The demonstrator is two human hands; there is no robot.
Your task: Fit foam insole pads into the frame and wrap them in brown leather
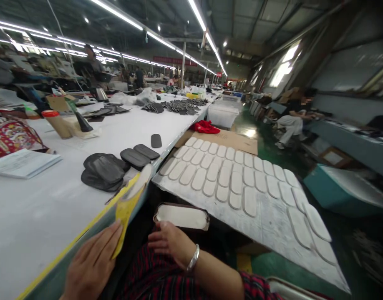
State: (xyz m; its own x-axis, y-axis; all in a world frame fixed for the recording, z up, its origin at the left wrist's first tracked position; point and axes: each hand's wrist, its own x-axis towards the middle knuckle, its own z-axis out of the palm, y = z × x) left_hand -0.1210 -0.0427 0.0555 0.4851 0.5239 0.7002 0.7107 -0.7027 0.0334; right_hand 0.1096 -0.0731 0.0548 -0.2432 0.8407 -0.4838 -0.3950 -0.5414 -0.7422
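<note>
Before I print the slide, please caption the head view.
Left hand on yellow material at a white table, pale oval pieces nearby.

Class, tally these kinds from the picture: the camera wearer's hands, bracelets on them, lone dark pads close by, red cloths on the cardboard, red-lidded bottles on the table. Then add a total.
Hands (left hand, right hand): 2
Bracelet: 1
Lone dark pad: 1
Red cloth: 1
Red-lidded bottle: 1
Total: 6

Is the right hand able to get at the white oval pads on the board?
Probably yes: the right hand looks empty, and the nearest white oval pads lie in the open on the board just beyond it.
</note>
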